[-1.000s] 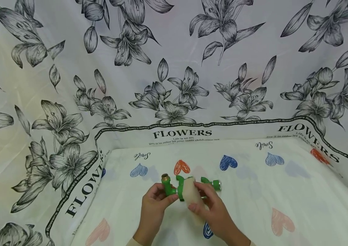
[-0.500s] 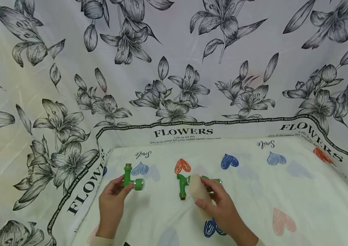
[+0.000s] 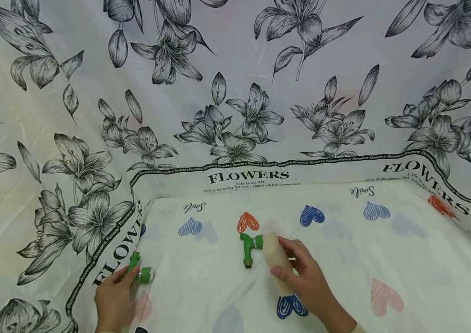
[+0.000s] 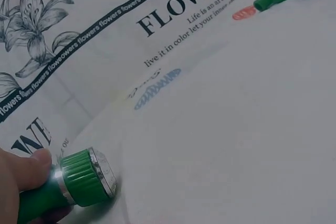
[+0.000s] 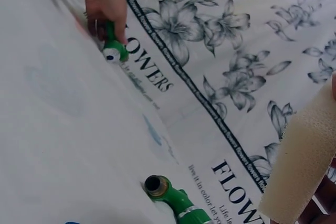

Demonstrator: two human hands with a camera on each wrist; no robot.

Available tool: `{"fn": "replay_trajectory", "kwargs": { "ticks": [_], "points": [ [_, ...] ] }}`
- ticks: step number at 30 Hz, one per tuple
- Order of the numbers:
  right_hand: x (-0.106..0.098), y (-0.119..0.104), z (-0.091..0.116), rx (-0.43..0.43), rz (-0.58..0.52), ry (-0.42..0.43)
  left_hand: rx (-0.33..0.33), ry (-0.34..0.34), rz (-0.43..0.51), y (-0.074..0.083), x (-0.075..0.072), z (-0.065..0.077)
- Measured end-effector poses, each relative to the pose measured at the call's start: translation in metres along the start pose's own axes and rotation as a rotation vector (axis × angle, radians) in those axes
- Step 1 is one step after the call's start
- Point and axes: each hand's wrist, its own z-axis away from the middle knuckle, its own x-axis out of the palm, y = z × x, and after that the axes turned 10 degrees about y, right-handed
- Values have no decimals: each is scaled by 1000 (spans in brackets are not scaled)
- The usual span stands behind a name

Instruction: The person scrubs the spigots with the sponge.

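My left fingers (image 3: 115, 278) pinch one green fitting (image 3: 145, 275) at the left edge of the heart-print cloth (image 3: 202, 291); a careless release could let it roll. My right fingers (image 3: 296, 250) grip the pale spongy block (image 3: 276, 259), which could nudge the other green fitting (image 3: 247, 252) just beside it.

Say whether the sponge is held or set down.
Held: the right hand grips the sponge, its fingers and thumb against it in the head view. Whether it also touches the cloth, I cannot tell.

Sponge (image 3: 278, 264) R of ctr fitting (image 3: 248, 250), 2nd fitting (image 3: 144, 275) far L.
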Motion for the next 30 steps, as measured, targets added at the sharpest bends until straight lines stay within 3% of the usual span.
{"fn": "replay_trajectory", "kwargs": {
  "ticks": [6,10,13,16,20,24,30],
  "points": [
    [-2,0,4,2,-6,3,56,-5,-129,-7,6,-5],
    [-4,-4,5,17,-5,6,61,29,-140,-9,12,-7],
    [-6,-8,4,33,14,17,111,54,-115,-1,12,-2],
    [-10,-12,5,25,41,36,210,105,-48,14,16,6],
    [-19,-12,6,-6,51,58,357,110,90,44,29,23],
    [-27,-9,8,-23,64,72,471,29,194,77,56,39],
    [-33,-9,14,29,64,98,545,-157,287,119,107,73]
  ]
}}
